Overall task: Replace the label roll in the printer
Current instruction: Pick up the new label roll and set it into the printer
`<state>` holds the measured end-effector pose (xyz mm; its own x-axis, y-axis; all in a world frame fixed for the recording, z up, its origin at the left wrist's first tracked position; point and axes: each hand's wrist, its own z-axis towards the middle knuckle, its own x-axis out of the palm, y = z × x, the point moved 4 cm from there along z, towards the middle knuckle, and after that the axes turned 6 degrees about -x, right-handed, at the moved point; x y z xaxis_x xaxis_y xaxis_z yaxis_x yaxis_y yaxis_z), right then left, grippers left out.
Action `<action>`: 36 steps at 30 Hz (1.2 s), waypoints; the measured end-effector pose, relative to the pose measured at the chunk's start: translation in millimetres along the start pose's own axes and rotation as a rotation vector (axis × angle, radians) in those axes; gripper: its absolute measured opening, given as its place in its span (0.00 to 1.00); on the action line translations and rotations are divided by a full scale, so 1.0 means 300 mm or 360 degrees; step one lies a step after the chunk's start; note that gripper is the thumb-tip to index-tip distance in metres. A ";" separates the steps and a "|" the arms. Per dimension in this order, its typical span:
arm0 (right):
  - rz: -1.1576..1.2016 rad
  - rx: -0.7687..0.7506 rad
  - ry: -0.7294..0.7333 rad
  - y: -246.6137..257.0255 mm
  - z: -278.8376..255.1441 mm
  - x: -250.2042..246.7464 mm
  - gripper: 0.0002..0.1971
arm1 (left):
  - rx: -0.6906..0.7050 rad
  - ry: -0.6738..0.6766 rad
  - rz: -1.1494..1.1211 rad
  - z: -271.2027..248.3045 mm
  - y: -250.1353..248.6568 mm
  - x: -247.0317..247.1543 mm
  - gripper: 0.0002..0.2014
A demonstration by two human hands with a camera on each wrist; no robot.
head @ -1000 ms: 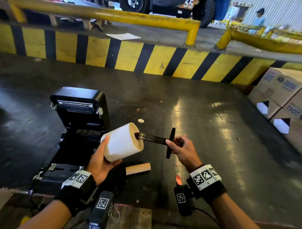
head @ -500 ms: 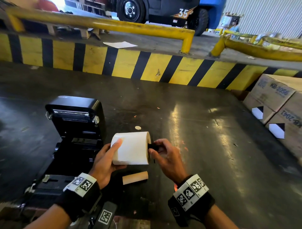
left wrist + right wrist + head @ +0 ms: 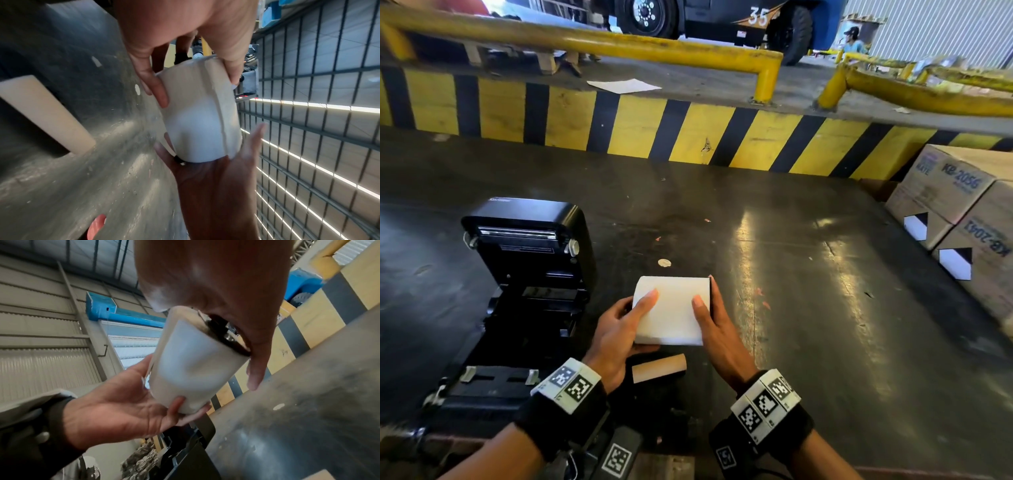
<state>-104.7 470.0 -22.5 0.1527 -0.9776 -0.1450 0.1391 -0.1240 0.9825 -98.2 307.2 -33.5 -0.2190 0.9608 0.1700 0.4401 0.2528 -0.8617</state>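
Note:
A white label roll (image 3: 671, 310) is held level between both hands above the dark floor. My left hand (image 3: 619, 329) grips its left end, thumb on top. My right hand (image 3: 717, 325) cups the right end, thumb on the paper and palm against the black spindle flange (image 3: 710, 291); the spindle shaft is hidden inside the roll. The left wrist view shows the roll (image 3: 197, 116) with a black spindle tip (image 3: 177, 159) at the right palm. In the right wrist view the flange (image 3: 226, 339) sits flush on the roll (image 3: 191, 366). The black printer (image 3: 524, 274) stands open at the left.
An empty brown cardboard core (image 3: 659, 367) lies on the floor just below the roll. Cardboard boxes (image 3: 962, 212) are stacked at the right. A yellow-and-black striped kerb (image 3: 688, 130) with yellow rails runs across the back, and a vehicle stands behind it.
My right hand has pushed the black spindle fully into the roll, so its flange now sits against the roll's end. The roll has turned level and both hands have closed in on it.

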 end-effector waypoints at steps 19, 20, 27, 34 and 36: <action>0.0543 0.0578 -0.0219 -0.148 -0.014 -0.122 0.24 | 0.0107 0.0009 0.2546 0.270 0.178 -0.094 0.22; 0.0549 0.0576 -0.0217 -0.145 -0.015 -0.128 0.24 | 0.0087 0.0028 0.2611 0.286 0.190 -0.093 0.23; 0.0662 0.0594 -0.0249 -0.146 -0.024 -0.166 0.19 | 0.0110 0.0030 0.2576 0.331 0.186 -0.093 0.16; 0.0590 0.0604 -0.0219 -0.167 -0.017 -0.172 0.18 | -0.0031 -0.0023 0.2470 0.332 0.170 -0.100 0.11; 0.0598 0.0602 -0.0197 -0.168 -0.014 -0.162 0.21 | -0.0009 -0.0036 0.2389 0.325 0.167 -0.106 0.06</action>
<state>-114.9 524.4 -65.5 0.0047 -0.9763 0.2165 -0.2680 0.2074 0.9408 -153.9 278.4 -128.7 0.4136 0.3177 -0.8532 0.2648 -0.9386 -0.2211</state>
